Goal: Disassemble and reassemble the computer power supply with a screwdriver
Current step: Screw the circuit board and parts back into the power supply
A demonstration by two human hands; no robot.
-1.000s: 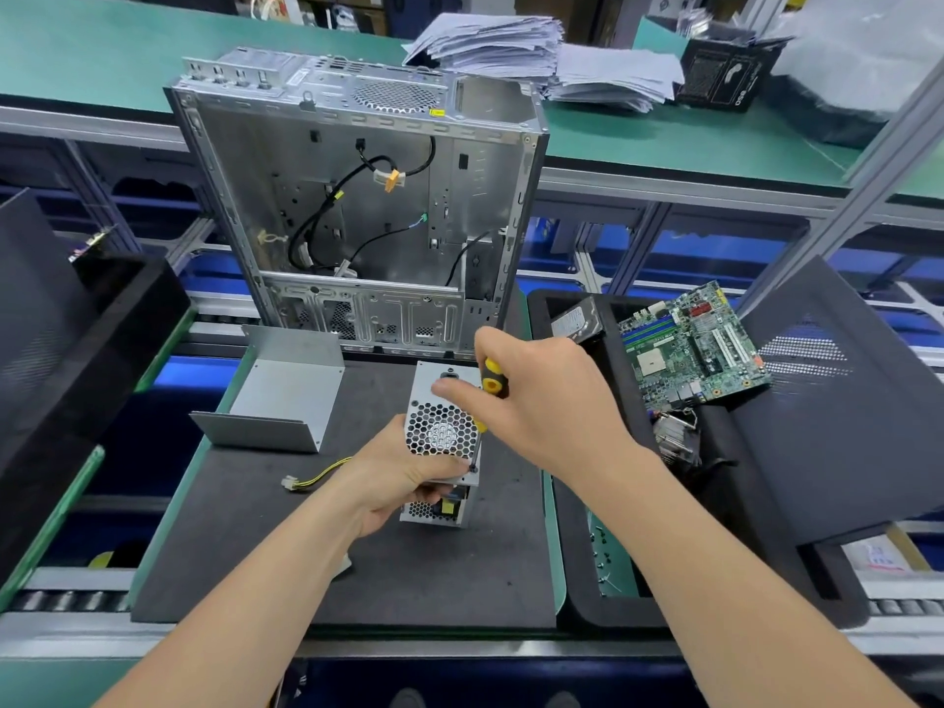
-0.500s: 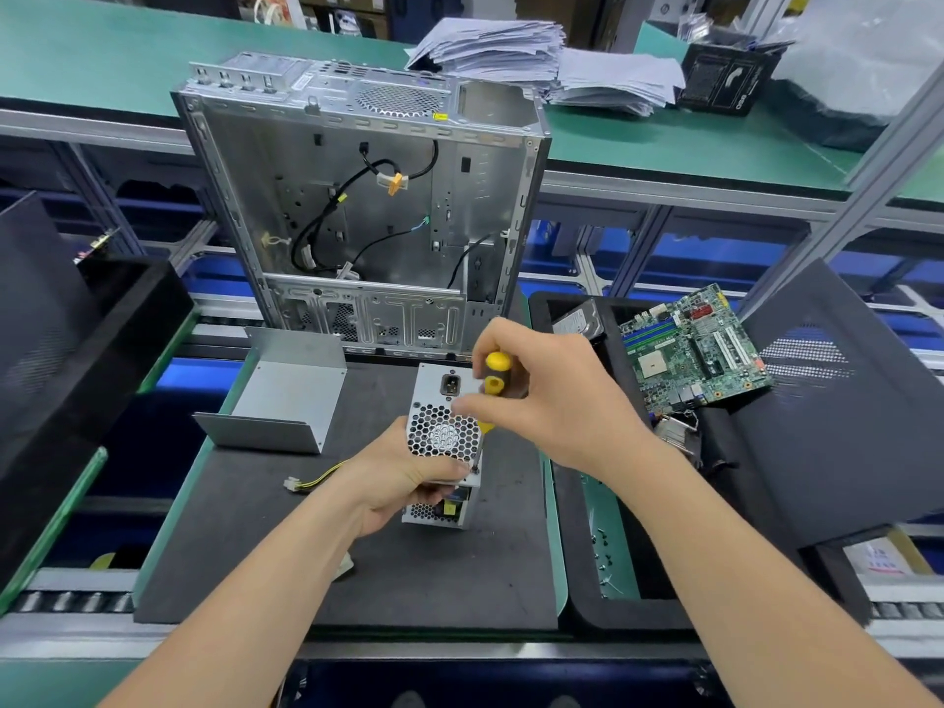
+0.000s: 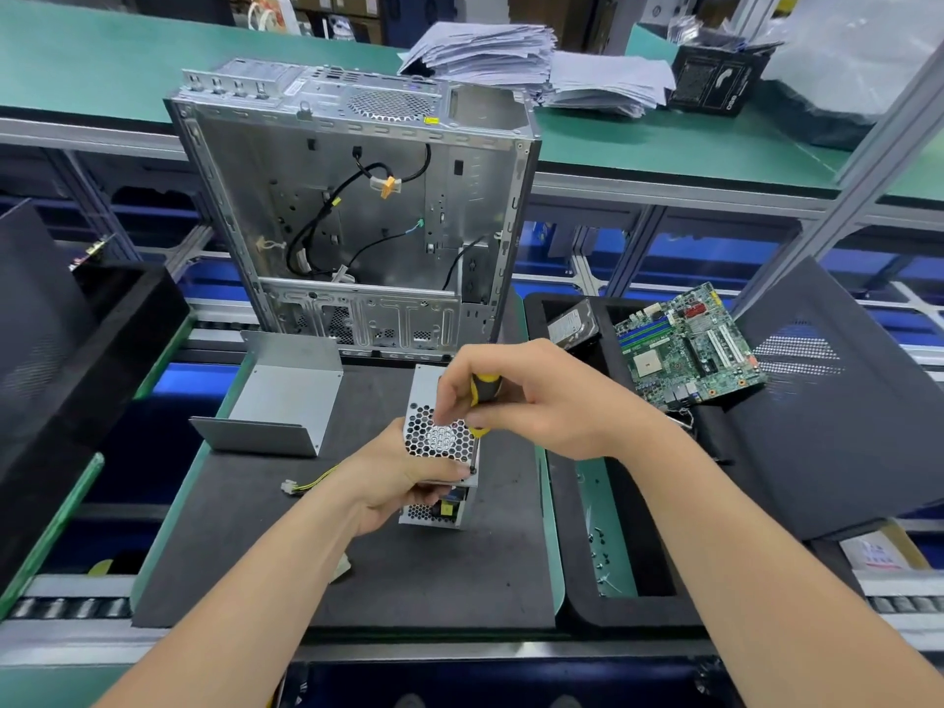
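Observation:
A small silver power supply [image 3: 440,442] with a honeycomb fan grille stands on the dark mat [image 3: 255,544] in the middle. My left hand [image 3: 403,477] grips its left side and front edge. My right hand [image 3: 536,401] is curled round a yellow-and-black screwdriver [image 3: 482,396], whose tip points down at the grille's lower right corner, just by my left thumb. The removed grey metal cover [image 3: 283,401] lies on the mat to the left. A thin yellow cable with a white plug [image 3: 301,487] trails out from behind my left wrist.
An open empty computer case [image 3: 357,212] stands upright behind the mat. At right a black foam tray [image 3: 577,580] holds a green motherboard [image 3: 687,344], a hard drive [image 3: 572,324] and several small screws [image 3: 597,549]. A black panel [image 3: 843,401] leans at far right.
My right hand has turned the screwdriver from lying across the top of the supply to pointing downward at the grille's lower right corner. My left hand keeps its hold.

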